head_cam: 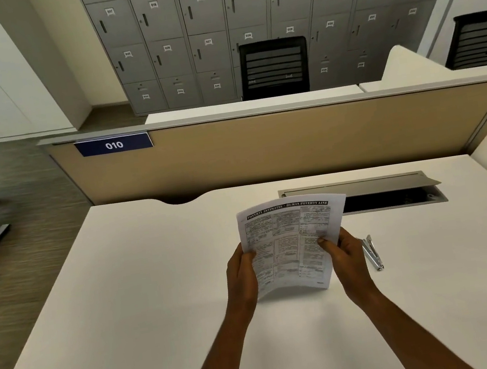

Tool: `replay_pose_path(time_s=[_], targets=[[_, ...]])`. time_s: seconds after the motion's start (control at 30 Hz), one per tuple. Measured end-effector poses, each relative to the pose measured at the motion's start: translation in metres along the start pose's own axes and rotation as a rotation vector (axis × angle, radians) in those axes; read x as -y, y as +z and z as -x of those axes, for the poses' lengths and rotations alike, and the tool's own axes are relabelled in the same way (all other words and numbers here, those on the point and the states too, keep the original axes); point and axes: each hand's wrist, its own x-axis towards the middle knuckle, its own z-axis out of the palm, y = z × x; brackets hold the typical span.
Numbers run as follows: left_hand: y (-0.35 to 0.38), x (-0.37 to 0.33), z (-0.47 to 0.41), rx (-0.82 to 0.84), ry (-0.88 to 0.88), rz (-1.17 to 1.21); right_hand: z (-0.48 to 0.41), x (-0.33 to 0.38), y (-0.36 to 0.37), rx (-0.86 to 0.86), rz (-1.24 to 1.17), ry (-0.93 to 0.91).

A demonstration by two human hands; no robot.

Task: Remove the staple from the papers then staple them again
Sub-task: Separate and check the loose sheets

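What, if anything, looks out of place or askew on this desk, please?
Only the cable hatch lid at the back right of the desk stands ajar over its dark opening. The papers bow between the left hand and right hand.

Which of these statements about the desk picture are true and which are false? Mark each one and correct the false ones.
1. Both the left hand and the right hand hold the papers. True.
2. The stapler lies to the left of the papers. False: it lies on the desk just beyond the right hand, to the right of the papers.
3. The blue sign on the partition reads 010. True.
4. The papers lie flat on the desk. False: they are held up off it, slightly curved, with the printed side facing the camera.
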Motion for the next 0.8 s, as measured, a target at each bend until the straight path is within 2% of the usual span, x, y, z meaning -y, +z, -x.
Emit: replay_pose_path(time_s=[0.27, 0.5, 0.63, 0.8], targets=[[-0.005, -0.005, -0.006, 0.05, 0.067, -0.071, 0.001, 0.012, -0.001, -0.008, 0.14, -0.111], [-0.015, -0.06, -0.018, 0.161, 0.274, -0.153, -0.004, 0.042, -0.011, 0.011, 0.163, -0.145], [-0.013, -0.094, -0.026, 0.22, 0.371, -0.097, -0.001, 0.055, -0.012, 0.028, 0.144, -0.143], [-0.012, -0.118, -0.029, 0.304, 0.357, 0.038, 0.006, 0.063, -0.012, 0.085, 0.083, -0.107]])
